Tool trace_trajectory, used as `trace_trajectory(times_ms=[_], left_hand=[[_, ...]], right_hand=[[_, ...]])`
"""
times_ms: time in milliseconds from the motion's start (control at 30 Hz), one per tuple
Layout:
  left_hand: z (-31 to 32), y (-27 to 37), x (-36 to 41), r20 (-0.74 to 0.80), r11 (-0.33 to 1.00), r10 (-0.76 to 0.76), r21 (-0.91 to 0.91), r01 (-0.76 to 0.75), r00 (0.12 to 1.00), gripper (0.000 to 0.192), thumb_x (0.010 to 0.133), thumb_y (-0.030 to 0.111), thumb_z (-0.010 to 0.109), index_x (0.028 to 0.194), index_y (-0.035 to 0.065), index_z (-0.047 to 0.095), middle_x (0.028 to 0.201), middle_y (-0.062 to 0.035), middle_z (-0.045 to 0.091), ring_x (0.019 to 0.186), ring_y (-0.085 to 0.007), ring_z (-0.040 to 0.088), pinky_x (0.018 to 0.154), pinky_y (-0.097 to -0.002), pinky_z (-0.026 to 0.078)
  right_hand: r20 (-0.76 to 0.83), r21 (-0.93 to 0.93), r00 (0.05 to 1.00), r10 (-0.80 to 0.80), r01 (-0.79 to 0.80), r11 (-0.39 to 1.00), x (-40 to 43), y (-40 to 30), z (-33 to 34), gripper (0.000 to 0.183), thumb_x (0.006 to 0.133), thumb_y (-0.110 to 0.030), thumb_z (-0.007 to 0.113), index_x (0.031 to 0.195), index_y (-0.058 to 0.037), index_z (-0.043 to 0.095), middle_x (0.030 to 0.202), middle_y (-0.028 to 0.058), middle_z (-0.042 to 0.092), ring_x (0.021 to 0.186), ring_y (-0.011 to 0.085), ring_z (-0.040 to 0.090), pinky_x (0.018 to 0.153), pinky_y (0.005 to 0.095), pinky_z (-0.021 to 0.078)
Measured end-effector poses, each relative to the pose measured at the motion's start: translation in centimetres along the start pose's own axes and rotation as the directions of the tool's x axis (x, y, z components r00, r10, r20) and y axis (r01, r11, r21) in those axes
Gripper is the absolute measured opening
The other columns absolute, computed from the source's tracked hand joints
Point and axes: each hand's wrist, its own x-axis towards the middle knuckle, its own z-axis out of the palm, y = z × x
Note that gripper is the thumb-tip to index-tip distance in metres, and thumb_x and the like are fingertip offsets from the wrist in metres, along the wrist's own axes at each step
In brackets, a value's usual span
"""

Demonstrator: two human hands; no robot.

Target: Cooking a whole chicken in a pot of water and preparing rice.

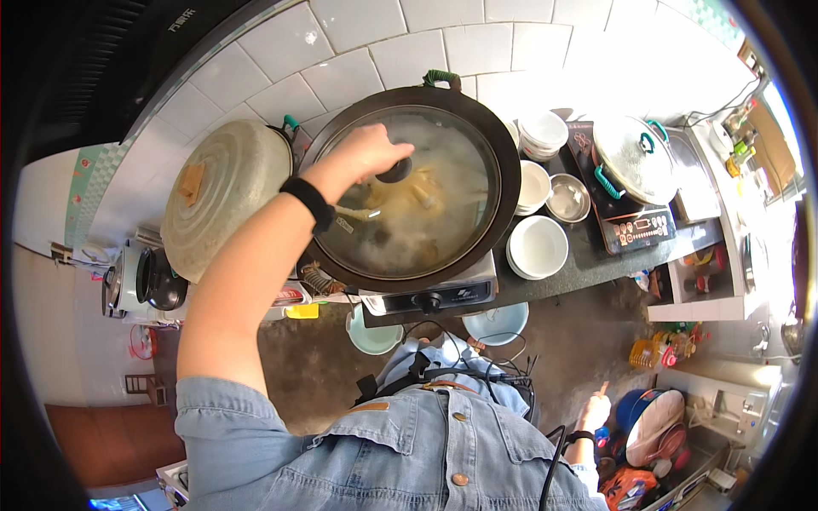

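Note:
My left hand (377, 153), reaching over from the left, grips the dark knob (396, 171) of a round glass lid (457, 153). The lid sits in a large dark wok (508, 185) on a gas stove (431, 297). Beneath the fogged glass lies pale yellow food (418, 191), apparently poultry, in liquid. Low on the right, away from the counter, is my right hand (594, 412), with its fingers drawn in. A short brownish tip rises from it; whether this is a finger or a held stick is unclear.
Stacked white bowls (538, 248) and a metal bowl (569, 198) stand right of the wok. Beyond them, a lidded pot (632, 160) rests on an induction cooker (639, 233). At left is a large domed metal lid (223, 172). Basins (374, 332) lie on the floor.

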Motion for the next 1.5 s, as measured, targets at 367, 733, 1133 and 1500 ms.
trace_trajectory(times_ms=[367, 733, 1133, 1500], left_hand=[[2.8, -0.1, 2.7, -0.001, 0.98, -0.197, -0.017, 0.197, 0.98, 0.021, 0.067, 0.011, 0.049, 0.067, -0.0073, 0.059, 0.064, -0.0222, 0.06, 0.056, -0.0299, 0.061, 0.052, -0.0354, 0.049], [-6.0, -6.3, -3.8, 0.016, 0.636, -0.109, -0.768, 0.082, 0.994, 0.02, 0.079, 0.014, 0.051, 0.096, 0.0055, 0.046, 0.068, -0.006, 0.045, 0.044, -0.0081, 0.037, 0.034, -0.0193, 0.021], [-9.2, -10.8, -11.2, -0.355, 0.194, 0.03, -0.915, -0.354, 0.934, 0.018, 0.083, 0.011, 0.048, 0.1, 0.004, 0.047, 0.07, -0.0045, 0.045, 0.051, -0.0085, 0.039, 0.04, -0.017, 0.023], [-5.5, -11.3, -14.2, -0.599, 0.085, -0.233, -0.797, -0.598, 0.766, 0.026, 0.086, 0.015, 0.048, 0.109, 0.0038, 0.047, 0.081, -0.0023, 0.051, 0.059, -0.0094, 0.044, 0.048, -0.0185, 0.036]], right_hand=[[-0.579, 0.451, 0.773, -0.26, 0.57, 0.687, 5.1, -11.3, -14.3, 0.035, 0.091, -0.023, 0.035, 0.085, 0.0029, 0.059, 0.075, 0.0131, 0.056, 0.071, 0.0261, 0.053, 0.069, 0.0345, 0.0418], [-0.339, 0.927, 0.935, -0.107, 0.351, 0.132, 5.8, -19.6, -20.7, 0.034, 0.089, -0.032, 0.039, 0.083, -0.0045, 0.058, 0.065, -0.0022, 0.049, 0.055, 0.0059, 0.039, 0.048, 0.0179, 0.0266], [-0.422, 0.88, 0.554, -0.718, 0.442, -0.176, -2.2, -33.9, -25.8, 0.025, 0.089, -0.015, 0.042, 0.08, 0.0021, 0.058, 0.063, 0.004, 0.054, 0.055, 0.0057, 0.045, 0.049, 0.0188, 0.0336], [-0.092, 0.827, 0.37, -0.924, 0.545, 0.136, -5.9, -38.6, -25.8, 0.025, 0.084, -0.02, 0.054, 0.074, 0.0015, 0.062, 0.055, 0.0043, 0.058, 0.05, 0.0076, 0.053, 0.047, 0.0196, 0.0385]])
